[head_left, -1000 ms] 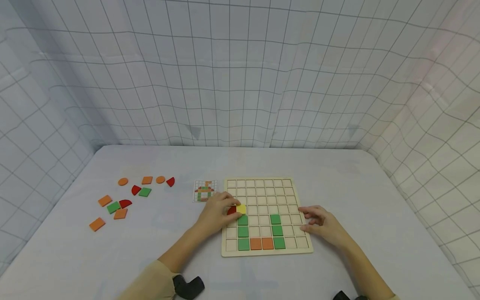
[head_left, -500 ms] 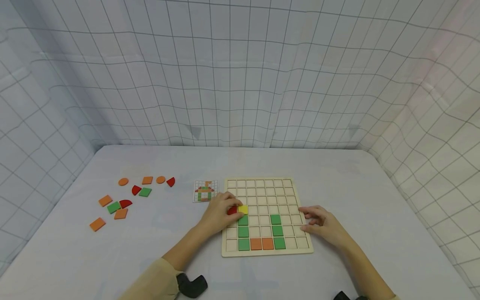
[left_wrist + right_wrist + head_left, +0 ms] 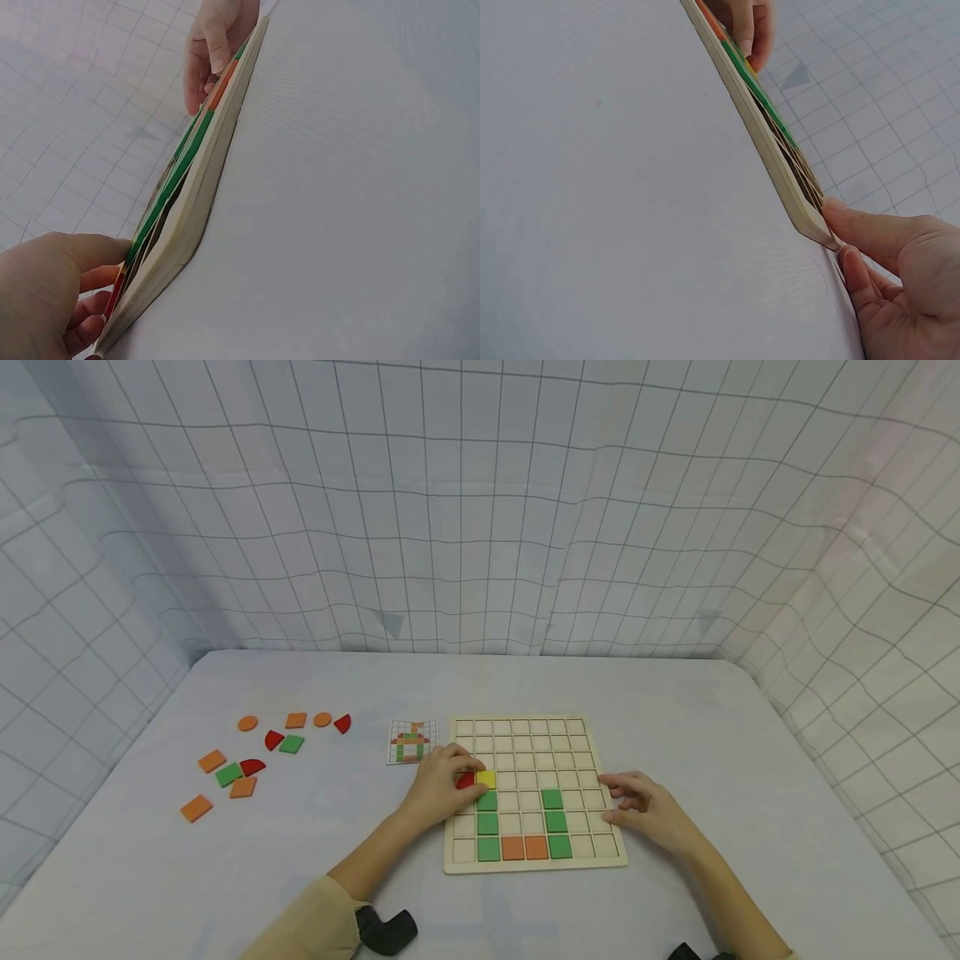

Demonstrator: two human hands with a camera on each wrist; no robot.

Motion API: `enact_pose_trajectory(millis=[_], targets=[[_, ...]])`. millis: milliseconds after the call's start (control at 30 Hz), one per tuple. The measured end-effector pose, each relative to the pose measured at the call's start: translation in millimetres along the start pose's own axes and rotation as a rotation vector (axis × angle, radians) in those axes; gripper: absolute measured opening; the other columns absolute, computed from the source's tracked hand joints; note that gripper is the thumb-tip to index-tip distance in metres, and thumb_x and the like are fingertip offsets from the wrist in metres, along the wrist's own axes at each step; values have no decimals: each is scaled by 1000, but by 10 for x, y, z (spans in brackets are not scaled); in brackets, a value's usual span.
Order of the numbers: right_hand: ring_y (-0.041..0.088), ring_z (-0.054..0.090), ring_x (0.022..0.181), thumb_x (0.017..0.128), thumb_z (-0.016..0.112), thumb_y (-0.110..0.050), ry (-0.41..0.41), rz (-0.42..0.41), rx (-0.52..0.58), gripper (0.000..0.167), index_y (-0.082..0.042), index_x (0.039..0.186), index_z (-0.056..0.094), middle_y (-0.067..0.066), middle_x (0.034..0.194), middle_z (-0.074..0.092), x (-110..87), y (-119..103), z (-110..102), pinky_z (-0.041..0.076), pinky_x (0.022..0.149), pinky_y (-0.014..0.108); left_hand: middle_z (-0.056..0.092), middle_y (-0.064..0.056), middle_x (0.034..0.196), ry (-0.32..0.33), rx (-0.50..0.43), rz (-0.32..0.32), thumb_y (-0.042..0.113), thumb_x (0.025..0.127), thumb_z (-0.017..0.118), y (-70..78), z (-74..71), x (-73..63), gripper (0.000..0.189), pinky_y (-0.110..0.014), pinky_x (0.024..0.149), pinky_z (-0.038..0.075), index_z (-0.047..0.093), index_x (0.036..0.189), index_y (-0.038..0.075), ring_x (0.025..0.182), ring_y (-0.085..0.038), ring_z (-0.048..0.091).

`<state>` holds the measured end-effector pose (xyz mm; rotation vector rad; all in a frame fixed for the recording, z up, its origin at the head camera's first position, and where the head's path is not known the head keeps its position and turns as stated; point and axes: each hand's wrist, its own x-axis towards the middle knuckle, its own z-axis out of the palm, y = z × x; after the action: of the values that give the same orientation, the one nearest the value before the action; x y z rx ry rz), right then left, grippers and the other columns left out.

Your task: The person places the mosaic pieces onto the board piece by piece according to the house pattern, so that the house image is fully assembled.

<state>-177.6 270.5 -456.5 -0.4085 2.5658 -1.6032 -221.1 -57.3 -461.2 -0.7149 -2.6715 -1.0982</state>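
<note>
My left hand (image 3: 437,787) is over the left side of a wooden grid board (image 3: 461,868), pinching a yellow square tile (image 3: 486,779) between thumb and forefinger. This tile lies in a cell directly above a column of green square tiles (image 3: 487,823). Under the same hand, a red quarter-circle tile (image 3: 465,780) is partly hidden to its left. My right hand (image 3: 647,810) rests on the board's right edge, thumb and fingertips touching it. The right wrist view shows that thumb (image 3: 862,225) lying along the board's upper edge. Two orange square tiles (image 3: 524,847) fill cells in the bottom row.
Loose orange squares (image 3: 197,808), orange circles (image 3: 247,723), green tiles (image 3: 228,774) and red quarter-circles (image 3: 252,767) lie scattered at the left of the white table. Behind my left hand is a small pattern card (image 3: 411,741). A grid-patterned white curtain (image 3: 480,527) encloses the table.
My left hand has shifted slightly right, and the yellow tile has moved with it into line above the green column. My right hand stays at the board's edge.
</note>
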Motion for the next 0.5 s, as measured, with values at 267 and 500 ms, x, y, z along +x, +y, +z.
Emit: enact_pose_trajectory(millis=[267,500], targets=[[12,51,85,76,74,-11,4,-3,-7,51,1,122,55,13,105,52,1,-2,-2,43,72,17,58,-2,94,13,-11,15,21,73,76,-11,14,1,22,-41,79,36,70,91,11,85,-20,48],[11,50,87,76,74,-11,2,-13,-9,51,1,122,55,13,104,52,3,3,1,43,73,18,57,0,96,24,-75,-15,19,74,75,19,-71,13,25,-39,80,40,69,96,11,90,-20,52]])
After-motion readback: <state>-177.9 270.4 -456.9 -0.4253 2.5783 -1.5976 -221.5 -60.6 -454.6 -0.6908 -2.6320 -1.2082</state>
